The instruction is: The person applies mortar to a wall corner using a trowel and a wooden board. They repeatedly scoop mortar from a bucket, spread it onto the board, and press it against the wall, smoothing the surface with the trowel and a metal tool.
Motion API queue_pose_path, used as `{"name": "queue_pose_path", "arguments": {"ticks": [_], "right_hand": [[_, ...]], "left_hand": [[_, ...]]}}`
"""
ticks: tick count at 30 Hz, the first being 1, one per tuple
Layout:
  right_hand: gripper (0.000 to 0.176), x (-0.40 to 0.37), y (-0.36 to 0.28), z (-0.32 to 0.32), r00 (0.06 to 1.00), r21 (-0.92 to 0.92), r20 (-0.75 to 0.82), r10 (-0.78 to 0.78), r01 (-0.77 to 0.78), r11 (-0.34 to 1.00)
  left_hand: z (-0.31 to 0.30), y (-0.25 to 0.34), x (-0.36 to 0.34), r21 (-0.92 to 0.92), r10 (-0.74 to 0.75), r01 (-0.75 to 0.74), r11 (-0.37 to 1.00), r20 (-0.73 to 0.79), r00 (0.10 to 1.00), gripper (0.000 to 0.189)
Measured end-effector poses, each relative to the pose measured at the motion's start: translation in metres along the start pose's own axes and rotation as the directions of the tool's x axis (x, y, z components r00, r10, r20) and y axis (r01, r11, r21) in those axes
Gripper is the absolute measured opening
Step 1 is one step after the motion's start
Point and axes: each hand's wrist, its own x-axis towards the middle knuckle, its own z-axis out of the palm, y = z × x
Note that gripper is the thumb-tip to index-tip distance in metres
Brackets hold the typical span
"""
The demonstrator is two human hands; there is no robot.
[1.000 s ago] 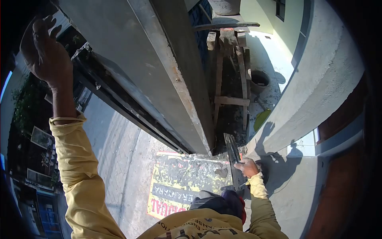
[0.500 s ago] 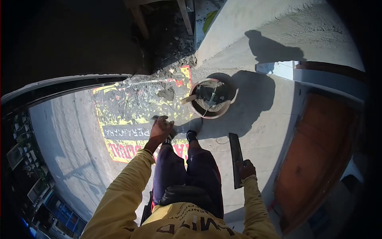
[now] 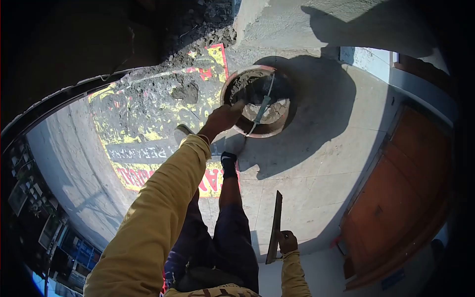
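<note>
My left hand is closed at the near left rim of a round bucket, where a wooden handle stuck out earlier. My fingers cover that handle, and its other end is hidden. Grey mortar lies inside the bucket. The bucket's wire bail, with a grey-green grip, lies across the opening. Low on the right, my right hand is wrapped around the handle of a long, flat plastering float. The float is seen nearly edge-on, away from the bucket.
Under the bucket's left side lies a mortar-smeared yellow and red printed banner. Rubble is heaped beyond it. A plastered wall rises at the back, and an orange-brown wooden panel stands on the right. My feet are just before the bucket.
My left hand has reached forward and right to the bucket's rim, covering the wooden handle. My right hand has drawn back and left with the float. The view has shifted closer to the bucket.
</note>
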Motion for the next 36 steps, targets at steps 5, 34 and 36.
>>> {"name": "queue_pose_path", "arguments": {"ticks": [5,34,36], "right_hand": [[0.045,-0.001,0.019,0.028,0.996,0.087,0.081,0.046,-0.053,0.995],[0.037,0.039,0.007,0.030,0.996,0.256,0.089,-0.014,-0.009,0.967],[0.036,0.038,-0.005,0.022,0.996,0.275,0.089,0.001,-0.026,0.961]], "left_hand": [[-0.107,0.111,-0.069,0.087,-0.089,0.090,0.992,-0.018,0.996,0.033],[-0.095,0.148,-0.013,-0.882,-0.215,0.449,0.144,0.415,0.884,0.029],[-0.084,0.138,-0.013,-0.901,-0.150,0.424,0.093,0.408,0.900,0.028]]}}
